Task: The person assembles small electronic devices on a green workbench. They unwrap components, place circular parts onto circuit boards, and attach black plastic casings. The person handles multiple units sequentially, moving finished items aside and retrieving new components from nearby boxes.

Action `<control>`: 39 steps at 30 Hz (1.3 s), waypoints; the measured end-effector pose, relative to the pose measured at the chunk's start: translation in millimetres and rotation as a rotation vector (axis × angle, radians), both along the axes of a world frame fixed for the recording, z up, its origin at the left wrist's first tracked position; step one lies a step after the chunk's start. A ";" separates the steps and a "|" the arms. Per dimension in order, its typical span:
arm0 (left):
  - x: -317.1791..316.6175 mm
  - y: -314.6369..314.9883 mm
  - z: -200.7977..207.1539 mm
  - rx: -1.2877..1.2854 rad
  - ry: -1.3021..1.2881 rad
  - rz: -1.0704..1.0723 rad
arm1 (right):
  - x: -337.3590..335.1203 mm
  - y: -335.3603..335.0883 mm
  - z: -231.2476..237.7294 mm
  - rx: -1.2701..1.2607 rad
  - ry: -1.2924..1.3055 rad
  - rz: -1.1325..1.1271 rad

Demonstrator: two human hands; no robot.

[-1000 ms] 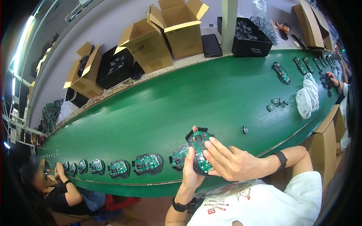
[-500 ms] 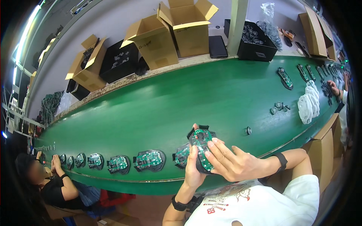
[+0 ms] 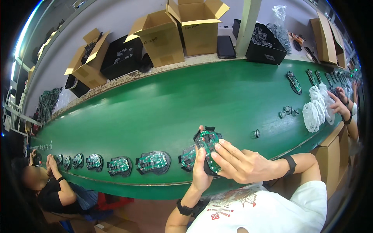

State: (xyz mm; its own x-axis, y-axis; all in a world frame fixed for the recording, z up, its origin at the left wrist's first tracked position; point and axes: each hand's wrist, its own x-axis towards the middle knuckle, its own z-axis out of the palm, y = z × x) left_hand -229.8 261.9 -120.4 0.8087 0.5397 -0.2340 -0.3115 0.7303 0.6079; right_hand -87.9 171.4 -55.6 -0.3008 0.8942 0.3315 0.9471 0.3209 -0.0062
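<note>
With left hand point(image 3: 202, 174), gripped the board point(image 3: 206, 140) by its left side, pressing thumb point(image 3: 200, 156) to the near left edge and curling the rest behind, one fingertip in view past the far left corner. Laid right hand point(image 3: 246, 165) over the board's right side, half open, with fingers point(image 3: 230, 149) close together, nearly straight and touching the green face. Could not tell a grip from a mere press there, with right thumb hidden.

Held the board in front of the white shirt point(image 3: 272, 209), above the near edge of the table point(image 3: 171, 112), circuit side up. Pointed the end with black flaps away from the body and the dark opposite end back toward the shirt. Ran the long axis mostly away from the body, leaning a little left at the far end.

Partly hid a second board point(image 3: 188, 158) on the table, just left of the held one. Had a row of boards point(image 3: 153, 162) farther left. Saw a round part point(image 3: 255, 134) alone near right hand, more round parts point(image 3: 287, 112) farther off, then white bags point(image 3: 314, 112) with a co-worker's hand point(image 3: 339, 106) beside them.
</note>
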 end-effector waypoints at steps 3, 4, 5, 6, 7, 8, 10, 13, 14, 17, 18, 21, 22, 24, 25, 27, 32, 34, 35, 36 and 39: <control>-2.5 0.2 -0.7 -0.050 0.005 0.003 | -3.4 4.5 3.0 -0.049 0.057 -0.015; -1.6 -0.2 1.0 -0.042 0.002 0.006 | -4.7 4.0 1.5 -0.041 0.010 -0.009; 0.4 -0.3 2.8 -0.025 0.007 0.024 | -6.6 2.4 -0.9 -0.033 -0.036 -0.004; 2.5 0.3 5.8 0.015 0.029 0.029 | -7.9 1.7 -2.9 -0.025 -0.082 0.000; 4.6 0.5 9.4 0.054 0.049 0.033 | -8.8 1.8 -3.5 -0.014 -0.107 0.012; 5.5 0.5 10.9 0.094 0.070 0.037 | -9.9 2.2 -4.0 -0.003 -0.133 0.023; 3.9 1.3 10.4 0.070 0.049 0.036 | -10.3 2.3 -5.7 0.011 -0.181 0.050; 2.9 1.6 7.9 0.042 0.034 0.022 | -7.7 2.4 -7.7 0.012 -0.228 0.095; 2.4 1.8 7.1 0.036 0.032 0.017 | -7.2 2.7 -7.8 0.006 -0.229 0.108; 0.2 2.8 9.0 0.016 0.028 -0.010 | -4.4 4.9 -3.0 -0.014 -0.223 0.131; -0.3 3.5 8.3 0.013 0.022 -0.016 | -3.7 5.5 -1.2 -0.021 -0.219 0.136; -3.1 5.6 4.0 0.028 0.014 0.001 | -7.4 6.5 -5.3 -0.030 -0.094 0.082; -2.1 5.1 2.1 0.045 0.017 0.033 | -8.5 8.2 -6.3 -0.021 -0.067 0.068; -2.2 5.2 2.2 0.061 0.023 0.073 | -11.4 12.5 -7.7 -0.003 -0.012 0.040; -2.2 5.9 3.7 0.059 0.025 0.078 | -12.2 13.0 -8.1 -0.008 0.000 0.033; -2.0 7.1 3.9 0.072 0.030 0.082 | -14.6 13.6 -8.9 -0.019 0.024 0.018; -3.0 4.8 0.8 0.091 0.045 0.097 | -20.0 12.9 -12.5 0.006 -0.051 0.019; -5.5 6.5 2.1 0.059 0.003 0.099 | -20.2 14.7 -13.9 0.019 -0.056 0.033; -6.2 7.1 2.3 0.043 -0.017 0.100 | -20.2 15.5 -15.2 0.028 -0.057 0.039; -6.2 7.1 1.8 0.029 -0.026 0.098 | -20.0 16.1 -15.9 0.037 -0.058 0.044; -6.6 7.4 2.3 0.026 -0.028 0.105 | -16.6 17.4 -13.8 0.080 -0.048 0.047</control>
